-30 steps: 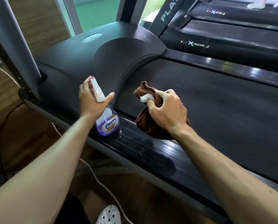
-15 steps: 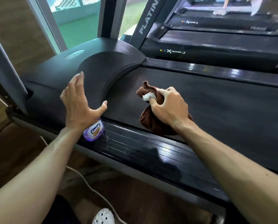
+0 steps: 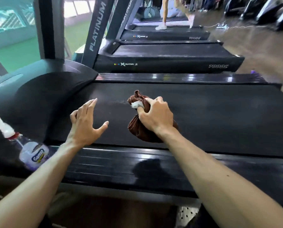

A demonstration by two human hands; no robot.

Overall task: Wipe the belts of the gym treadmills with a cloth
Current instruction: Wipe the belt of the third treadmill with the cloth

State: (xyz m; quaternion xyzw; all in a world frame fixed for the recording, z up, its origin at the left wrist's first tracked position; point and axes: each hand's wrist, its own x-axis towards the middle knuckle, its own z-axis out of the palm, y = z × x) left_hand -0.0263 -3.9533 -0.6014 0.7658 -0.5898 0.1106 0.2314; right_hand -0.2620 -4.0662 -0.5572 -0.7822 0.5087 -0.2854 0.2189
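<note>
Released now, the spray bottle stands at eight o'clock; left hand is spread empty, cloth is gripped by right hand, belt barely wiped

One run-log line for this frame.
left hand open above belt | right hand gripping cloth on belt | spray bottle released

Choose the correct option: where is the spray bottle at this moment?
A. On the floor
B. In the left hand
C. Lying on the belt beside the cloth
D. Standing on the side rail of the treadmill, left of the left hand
D: the spray bottle stands on the side rail, apart from the open left hand.
</note>
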